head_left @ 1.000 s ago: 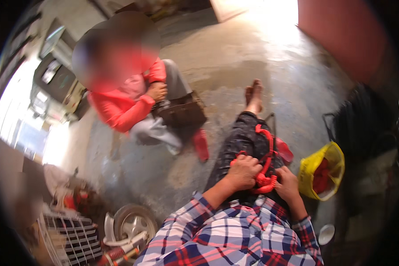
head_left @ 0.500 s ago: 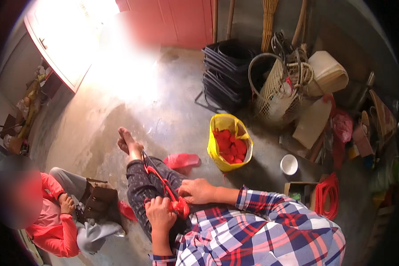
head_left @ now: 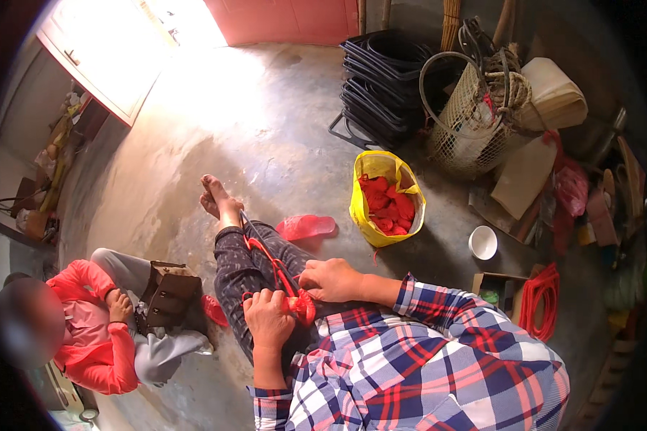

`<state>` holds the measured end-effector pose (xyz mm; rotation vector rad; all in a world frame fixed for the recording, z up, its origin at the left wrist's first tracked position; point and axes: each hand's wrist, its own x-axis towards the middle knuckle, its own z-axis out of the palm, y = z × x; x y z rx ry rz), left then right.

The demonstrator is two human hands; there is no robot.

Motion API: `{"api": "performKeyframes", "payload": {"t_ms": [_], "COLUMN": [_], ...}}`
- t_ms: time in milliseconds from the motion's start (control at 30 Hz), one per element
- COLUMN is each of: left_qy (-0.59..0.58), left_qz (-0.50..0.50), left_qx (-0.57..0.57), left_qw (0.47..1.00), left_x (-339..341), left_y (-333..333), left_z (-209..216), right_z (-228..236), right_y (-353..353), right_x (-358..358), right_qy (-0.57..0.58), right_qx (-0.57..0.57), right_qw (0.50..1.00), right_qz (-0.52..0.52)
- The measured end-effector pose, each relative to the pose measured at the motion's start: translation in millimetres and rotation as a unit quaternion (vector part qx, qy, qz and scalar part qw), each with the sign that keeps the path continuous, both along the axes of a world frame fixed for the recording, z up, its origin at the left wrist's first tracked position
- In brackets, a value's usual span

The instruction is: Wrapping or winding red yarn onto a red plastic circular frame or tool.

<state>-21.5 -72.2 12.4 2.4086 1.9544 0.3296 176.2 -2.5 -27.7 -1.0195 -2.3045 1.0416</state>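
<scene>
Over my lap, a bundle of red cord (head_left: 303, 309) lies between my two hands. My left hand (head_left: 268, 316) has its fingers curled over the left end of that bundle. Just above and to the right, my right hand (head_left: 331, 279) is closed with its fingertips at the cord; what exactly they pinch is too small to make out. Red and dark strands (head_left: 260, 249) run from the hands along my dark patterned trousers to my bare foot (head_left: 223, 202), where a loop seems to go round it.
Ahead stands a yellow bag (head_left: 364, 223) of red bundles, with a white bowl (head_left: 483, 243) to its right. Coiled red cord (head_left: 540, 302) leans on a box. Black stacked frames (head_left: 381, 93) and a mesh basket (head_left: 464, 133) stand behind. A person (head_left: 97, 323) sits at left.
The whole view has shifted, so the surroundings appear higher and slightly further right. Both hands stay at the red cord bundle, with only small finger movement.
</scene>
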Motion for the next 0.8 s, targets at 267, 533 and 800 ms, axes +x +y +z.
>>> {"api": "performKeyframes", "payload": {"t_ms": [267, 533, 800], "left_qy": [-0.005, -0.013, -0.043], "left_qz": [0.01, -0.003, 0.002], "left_qx": [-0.01, -0.001, -0.009], "left_qw": [1.0, 1.0, 0.999], "left_x": [-3, -1, -8], "left_y": [0, 3, 1], "left_z": [-1, 4, 15], "right_z": [11, 33, 53], "right_y": [61, 180, 111], "right_x": [46, 156, 94], "right_qy": [0.096, 0.403, 0.399], "right_qx": [-0.125, -0.168, -0.252], "right_qw": [0.986, 0.755, 0.851], "right_qz": [-0.047, -0.489, -0.229]}}
